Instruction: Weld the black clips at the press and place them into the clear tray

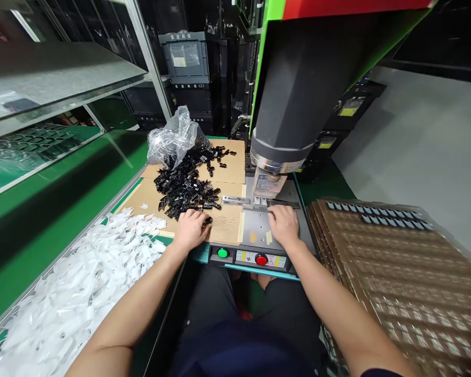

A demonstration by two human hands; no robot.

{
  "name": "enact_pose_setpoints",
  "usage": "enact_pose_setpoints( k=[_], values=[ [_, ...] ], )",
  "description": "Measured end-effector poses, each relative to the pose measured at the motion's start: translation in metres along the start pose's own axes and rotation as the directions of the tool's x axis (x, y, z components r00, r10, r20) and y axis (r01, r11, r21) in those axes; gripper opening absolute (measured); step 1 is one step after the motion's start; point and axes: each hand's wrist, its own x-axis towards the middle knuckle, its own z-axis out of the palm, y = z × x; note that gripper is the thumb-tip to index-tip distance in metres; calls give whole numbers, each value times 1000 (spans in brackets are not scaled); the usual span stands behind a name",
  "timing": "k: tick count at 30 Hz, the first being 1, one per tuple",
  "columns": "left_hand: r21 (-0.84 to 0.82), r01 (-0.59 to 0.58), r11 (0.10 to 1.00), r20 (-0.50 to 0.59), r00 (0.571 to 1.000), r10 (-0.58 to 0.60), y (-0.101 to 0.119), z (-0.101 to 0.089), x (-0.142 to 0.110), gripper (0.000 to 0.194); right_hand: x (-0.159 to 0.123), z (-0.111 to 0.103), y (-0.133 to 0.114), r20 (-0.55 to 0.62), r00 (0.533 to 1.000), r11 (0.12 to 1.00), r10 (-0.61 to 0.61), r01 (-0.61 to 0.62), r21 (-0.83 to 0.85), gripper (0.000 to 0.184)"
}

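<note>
Dark crates (186, 57) stand behind the desk (201, 253), with a pale wall (427, 131) off to the right. On the left part of the desk lies cardboard (227, 225); a heap of black parts (180, 191) spreads over it from a plastic bag (172, 139) near the far edge. White pieces (86, 277) are piled past the desk's left edge, and trays (408, 262) are stacked beyond its right edge.

The left hand (190, 230) is at the near side of the heap, its grip nearly closed, apparently pinching a small black part (207, 222) between thumb and fingers. The right hand (284, 225) reaches over the metal plate (255, 225), fingers bent beside the fixture (260, 201) under the machine head (269, 184). Its fingertips are partly hidden, so how far its grip is open, and whether it has hold of anything, I cannot tell.

The gravest risk is to the right fingers: if the head came down with them this near, they could be caught. The green button (222, 253) and red button (261, 259) sit at the near edge, where a forearm could knock one by accident. Loose parts could also tangle, or be pinched up two together.
</note>
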Motion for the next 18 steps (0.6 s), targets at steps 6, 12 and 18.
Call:
enact_pose_setpoints(
  k=[6,12,18],
  values=[
    [-88,-95,992,3,995,95,24,11,9,23,42,45,-99,200,969,976,-148,111,185,32],
    [-264,-275,925,100,946,309,26,9,6,43,78,80,-150,342,936,994,-81,49,101,24],
    [-304,-273,913,28,955,295,14,8,7,51,63,71,-135,296,955,990,-6,-37,137,18]
  ],
)
